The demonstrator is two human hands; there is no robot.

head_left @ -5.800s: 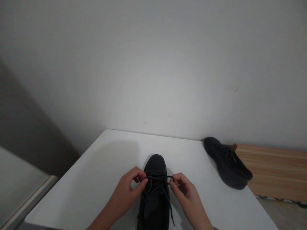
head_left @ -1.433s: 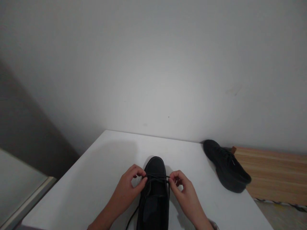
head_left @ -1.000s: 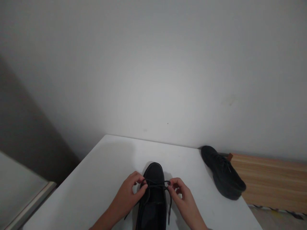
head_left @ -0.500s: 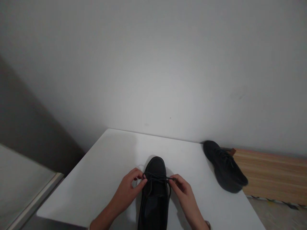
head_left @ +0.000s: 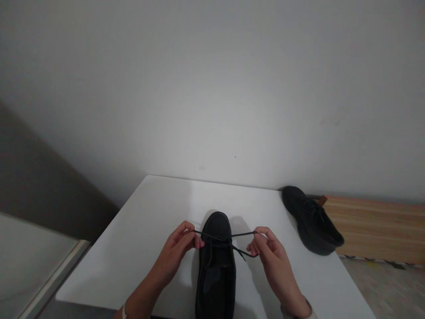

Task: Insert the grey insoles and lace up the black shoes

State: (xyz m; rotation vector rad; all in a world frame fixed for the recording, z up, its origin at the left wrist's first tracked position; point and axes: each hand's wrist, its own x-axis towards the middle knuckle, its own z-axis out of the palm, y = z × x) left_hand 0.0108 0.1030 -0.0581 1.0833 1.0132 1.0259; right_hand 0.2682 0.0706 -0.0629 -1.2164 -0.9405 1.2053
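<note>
A black shoe point(head_left: 216, 270) stands on the white table point(head_left: 149, 221), toe pointing away from me. My left hand point(head_left: 177, 250) pinches one end of its black lace point(head_left: 229, 239) at the shoe's left side. My right hand point(head_left: 270, 254) pinches the other end out to the right. The lace runs taut between the two hands and crosses over the front of the shoe. Both hands are closed on the lace.
A second black shoe point(head_left: 312, 221) lies at the table's far right corner, against the grey wall. Behind it a wooden slatted board point(head_left: 375, 228) rests on the floor. The table's left edge drops off to a dark floor.
My hands have moved apart, the right one out to the right, drawing the lace tight across the shoe. The camera view has shifted slightly.
</note>
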